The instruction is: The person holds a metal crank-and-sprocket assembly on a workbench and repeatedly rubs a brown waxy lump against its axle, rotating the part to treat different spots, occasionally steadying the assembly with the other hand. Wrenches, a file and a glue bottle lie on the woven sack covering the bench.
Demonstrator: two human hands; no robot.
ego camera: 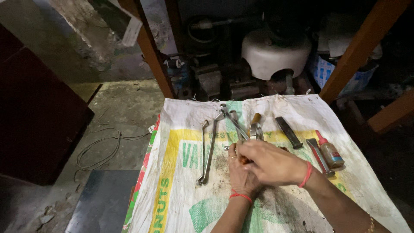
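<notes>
Both hands meet over a printed woven sack (181,203) spread on the floor. My left hand (239,173), with a red thread at the wrist, lies underneath with fingers curled around a small part that is mostly hidden. My right hand (271,162) crosses over it, fingertips pinching the same small part near the jaws of metal pliers (230,118). Two long ring spanners (206,151) lie just left of the hands. A wood-handled tool (255,126) lies just beyond the fingers.
To the right on the sack lie a flat black bar (289,132), a red-and-metal tool (319,156) and a small glue bottle with a red tip (330,151). Beyond stand a white stool (272,54) and wooden legs (152,51). A loose wire (101,149) lies at left.
</notes>
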